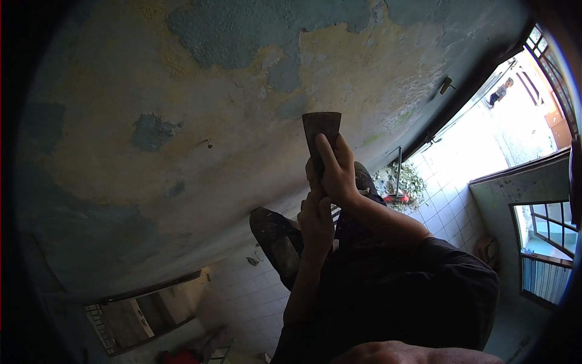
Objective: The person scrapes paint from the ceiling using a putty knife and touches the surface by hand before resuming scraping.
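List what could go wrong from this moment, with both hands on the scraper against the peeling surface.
1. The scraper is pressed blade-first to the flaking painted surface overhead; loosened paint could fall toward the face.
2. The right hand has a finger stretched along the blade while the left hand grips lower down; a slip could scrape knuckles on the rough plaster.
3. The tiled floor looks far below, with a debris pile on it, so losing balance might mean a hard fall.
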